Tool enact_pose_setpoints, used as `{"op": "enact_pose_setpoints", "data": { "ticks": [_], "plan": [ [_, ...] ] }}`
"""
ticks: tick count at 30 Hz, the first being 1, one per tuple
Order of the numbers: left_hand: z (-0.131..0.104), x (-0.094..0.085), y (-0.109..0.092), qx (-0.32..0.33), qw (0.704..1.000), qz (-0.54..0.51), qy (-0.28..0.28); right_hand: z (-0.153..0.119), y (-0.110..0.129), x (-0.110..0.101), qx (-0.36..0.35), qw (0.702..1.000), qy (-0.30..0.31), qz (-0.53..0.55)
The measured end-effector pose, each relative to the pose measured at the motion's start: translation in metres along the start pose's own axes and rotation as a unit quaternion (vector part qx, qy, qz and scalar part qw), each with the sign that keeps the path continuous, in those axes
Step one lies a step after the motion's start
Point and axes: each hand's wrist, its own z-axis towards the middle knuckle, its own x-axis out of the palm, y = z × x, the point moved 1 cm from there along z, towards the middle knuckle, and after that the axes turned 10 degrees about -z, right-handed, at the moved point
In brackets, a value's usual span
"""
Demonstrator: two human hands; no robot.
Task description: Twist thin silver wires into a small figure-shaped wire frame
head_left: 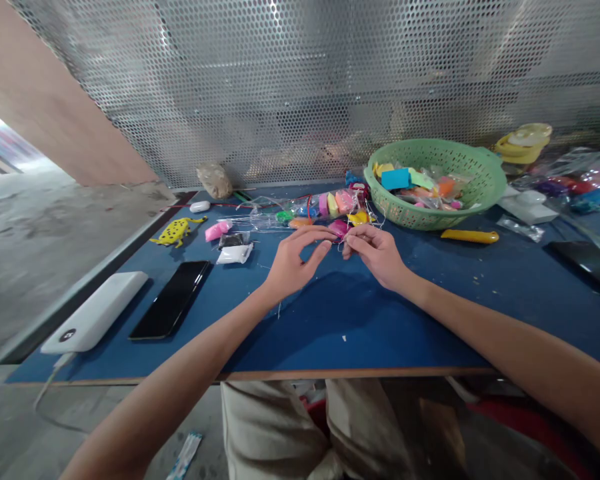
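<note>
My left hand (300, 259) hovers over the table with its fingers stretched out and its thumb apart. Its fingertips reach to a magenta packet of what looks like modelling clay (339, 229). Close by on the right, my right hand (376, 252) is closed, thumb pressed to forefinger. A thin white strand shows near these fingertips, but I cannot make out what they pinch. Behind the hands lie a yellow packet (360, 217), an orange packet (300, 223) and a green packet (283, 217). Thin pale sticks or wires (255, 222) lie to the left.
A green basket (435, 217) of colourful packets stands behind a yellow cutter knife (470, 236). On the left are a spotted yellow toy animal (175, 232), a phone (171, 300) and a white power bank (97, 312). A perforated metal panel (305, 87) rises at the back.
</note>
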Motion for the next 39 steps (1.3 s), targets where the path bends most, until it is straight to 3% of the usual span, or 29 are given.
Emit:
{"op": "enact_pose_setpoints", "data": {
  "ticks": [4, 11, 15, 19, 31, 39],
  "plan": [
    [0.000, -0.002, 0.009, -0.041, 0.992, -0.083, 0.083, 0.000, -0.001, -0.003, 0.014, 0.998, 0.059, 0.033],
    [-0.001, -0.001, 0.023, -0.074, 0.971, -0.209, 0.093, -0.004, 0.003, 0.000, 0.046, 0.991, 0.108, 0.064],
    [-0.001, -0.002, 0.022, -0.052, 0.976, -0.198, 0.076, -0.006, 0.003, 0.001, 0.109, 0.983, 0.129, 0.076],
    [0.000, -0.003, 0.021, -0.047, 0.972, -0.212, 0.086, -0.008, 0.004, 0.001, 0.123, 0.981, 0.133, 0.067],
    [0.005, -0.013, 0.003, -0.058, 0.987, -0.091, 0.120, -0.008, 0.018, -0.004, 0.046, 0.985, 0.130, -0.104],
    [0.002, -0.013, 0.018, -0.065, 0.991, -0.077, 0.091, -0.009, 0.026, -0.001, 0.014, 0.985, 0.103, -0.137]
  ]
}}
